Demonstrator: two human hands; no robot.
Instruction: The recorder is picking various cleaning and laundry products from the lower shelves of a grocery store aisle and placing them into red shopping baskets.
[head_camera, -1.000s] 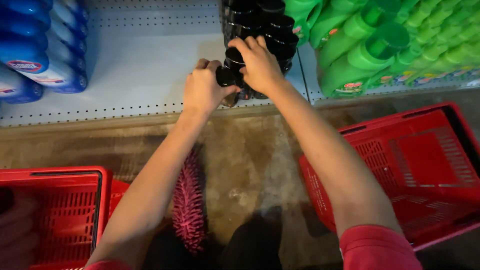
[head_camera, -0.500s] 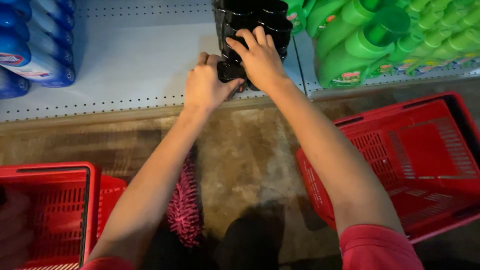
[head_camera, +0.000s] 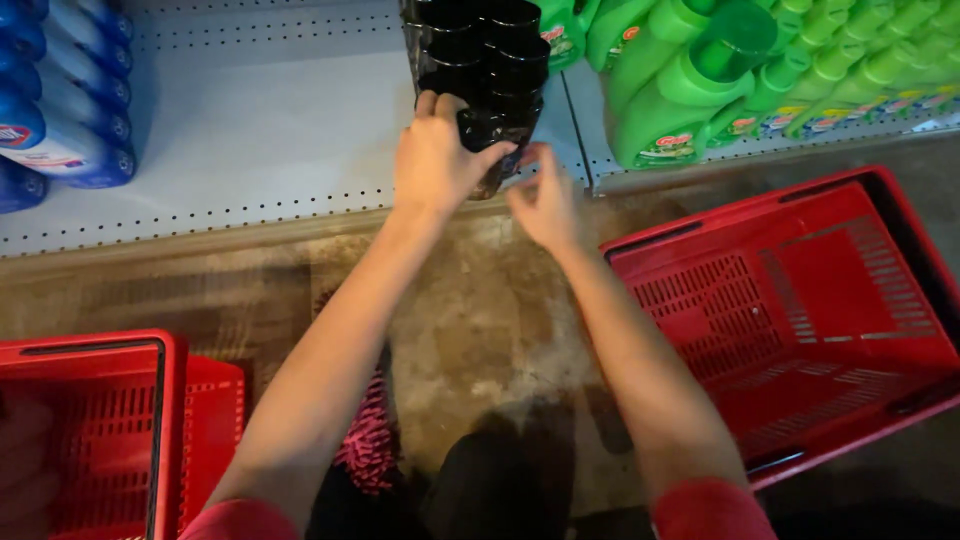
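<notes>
- Baskets sit on both sides of the floor. One red basket (head_camera: 90, 430) is at the bottom left, and a second red piece pokes out just beside it.
- Blue bottles (head_camera: 60, 100) lie in a row at the far left of the white shelf (head_camera: 250, 130).
- Pink fluffy thing (head_camera: 368, 450), maybe a duster, lies on the brown floor (head_camera: 480, 310) under the left arm.
- Left hand (head_camera: 435, 160) reaches up to the shelf edge. Its fingers are closed around a black bottle (head_camera: 487, 130) at the front of the stack. The thumb presses on the bottle's right side.
- Black bottles (head_camera: 480, 50) stand packed close together on the shelf, just behind the held one. The held bottle is at the front edge of the shelf, touching the others.
- Right hand (head_camera: 545, 205) is just below and to the right of the held bottle. Its fingers are loose and spread a bit, and it holds nothing. The fingertips are near the bottle, but I cannot tell if they touch it.
- Green bottles (head_camera: 690, 90) with green caps fill the shelf to the right of the black ones.
- Big red basket (head_camera: 790, 310) sits on the floor at the right, tipped at a slant, under the green bottles.
- Red sleeves (head_camera: 710, 510) show at the bottom, one on each arm.
</notes>
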